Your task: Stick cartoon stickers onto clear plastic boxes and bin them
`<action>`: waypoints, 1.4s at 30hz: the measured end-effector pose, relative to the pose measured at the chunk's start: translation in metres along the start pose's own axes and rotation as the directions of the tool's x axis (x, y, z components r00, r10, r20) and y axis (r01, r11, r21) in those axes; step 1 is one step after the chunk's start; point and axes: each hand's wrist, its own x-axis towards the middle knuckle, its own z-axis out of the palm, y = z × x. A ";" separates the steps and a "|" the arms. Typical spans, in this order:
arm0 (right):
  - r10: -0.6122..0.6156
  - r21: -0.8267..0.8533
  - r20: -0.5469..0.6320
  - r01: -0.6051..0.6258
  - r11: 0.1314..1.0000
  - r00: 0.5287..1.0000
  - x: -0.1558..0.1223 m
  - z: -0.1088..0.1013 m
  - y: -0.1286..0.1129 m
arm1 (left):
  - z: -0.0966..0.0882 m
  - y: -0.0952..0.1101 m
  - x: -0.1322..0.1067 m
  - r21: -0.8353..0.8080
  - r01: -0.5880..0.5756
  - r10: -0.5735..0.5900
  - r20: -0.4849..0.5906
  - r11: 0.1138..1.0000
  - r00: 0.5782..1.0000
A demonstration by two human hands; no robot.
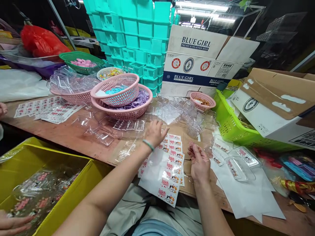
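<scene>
Currently, right hand point(200, 165) fingers pinch small pink-printed piece point(191, 144), apparently a sticker | left hand point(154, 133) fingers loosely apart at far end of sticker sheet point(169, 170), which overhangs worktop point(56, 131) edge | sheet judged light, limp, tacky-backed; best held by margins | carton point(190, 54) reads "BLUE GIRL PREMIUM PILSENER BEER"

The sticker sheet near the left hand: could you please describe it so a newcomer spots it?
From the BLUE GIRL carton, come down to the left hand. The sticker sheet lies just below it. Unlike the plain sheets farther right, it bears cat stickers beside a blank area.
</scene>
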 end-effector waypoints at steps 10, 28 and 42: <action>-0.024 -0.062 0.156 0.034 0.998 0.987 -0.037 0.032 0.008 | 0.002 0.012 0.022 -0.256 0.198 -0.193 0.047 0.946 0.980; -0.124 -0.166 0.177 0.154 0.974 0.976 -0.016 -0.008 -0.016 | -0.011 -0.017 -0.094 -0.806 0.589 -0.143 0.577 0.060 0.804; 0.152 -0.430 0.334 0.007 0.903 0.930 -0.049 0.015 -0.027 | 0.004 -0.024 -0.102 -0.785 0.618 -0.125 0.610 0.047 0.783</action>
